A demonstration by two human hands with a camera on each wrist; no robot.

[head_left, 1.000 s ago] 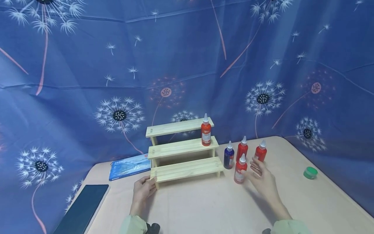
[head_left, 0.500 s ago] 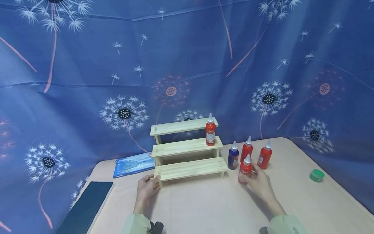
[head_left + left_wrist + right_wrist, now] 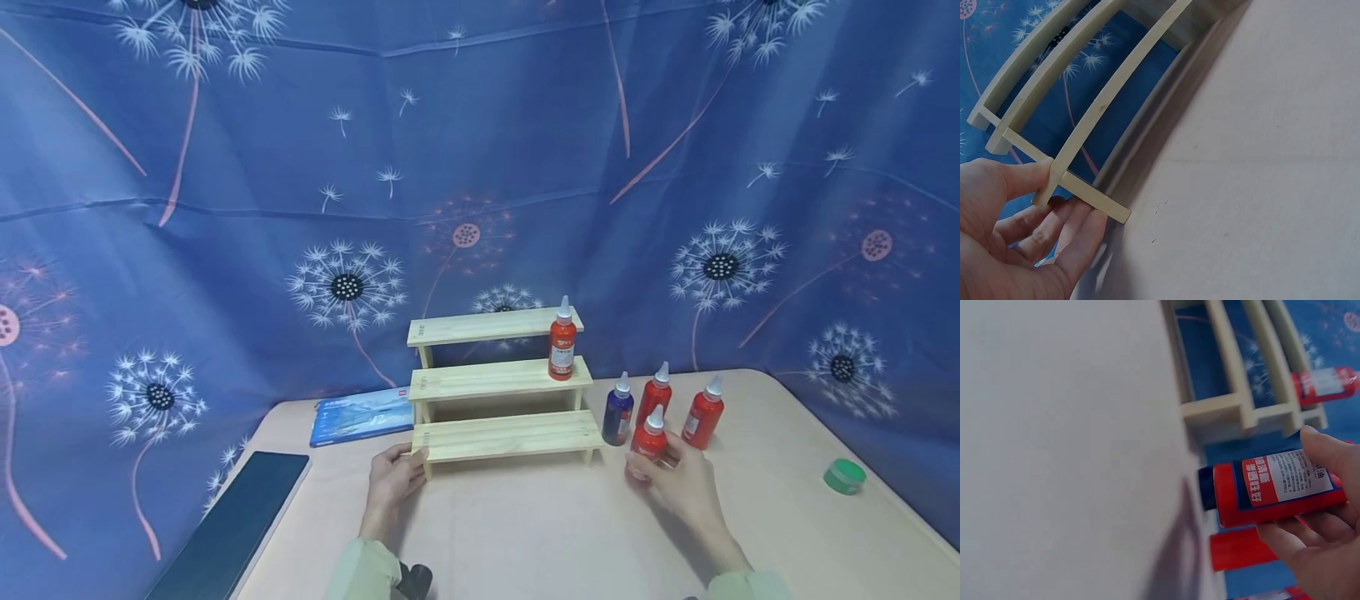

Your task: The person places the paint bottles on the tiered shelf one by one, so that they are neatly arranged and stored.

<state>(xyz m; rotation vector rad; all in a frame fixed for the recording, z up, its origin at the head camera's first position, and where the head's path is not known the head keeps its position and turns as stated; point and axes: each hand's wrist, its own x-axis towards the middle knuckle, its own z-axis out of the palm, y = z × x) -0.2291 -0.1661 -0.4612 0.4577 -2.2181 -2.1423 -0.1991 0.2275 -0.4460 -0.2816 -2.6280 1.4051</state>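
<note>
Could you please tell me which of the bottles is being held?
It is the front red bottle, gripped by the right hand; the dark blue bottle and the other three red bottles are not held.

Rack [image 3: 506, 437], wooden, three-tiered: stood on the table [image 3: 510, 533], left hand [image 3: 393, 482] gripping its lowest tier's left end. Red bottle [image 3: 562, 343]: stood at the middle tier's right end. Second red bottle [image 3: 649, 439]: right hand [image 3: 688, 485] held it. Blue bottle [image 3: 618, 414], third red bottle [image 3: 656, 396], fourth red bottle [image 3: 703, 418]: stood nearby. Jar [image 3: 845, 477], green: sat far right. Blue pad [image 3: 362, 414], dark panel [image 3: 231, 527]: lay left of the rack. Curtain [image 3: 517, 117]: hung behind.
</note>
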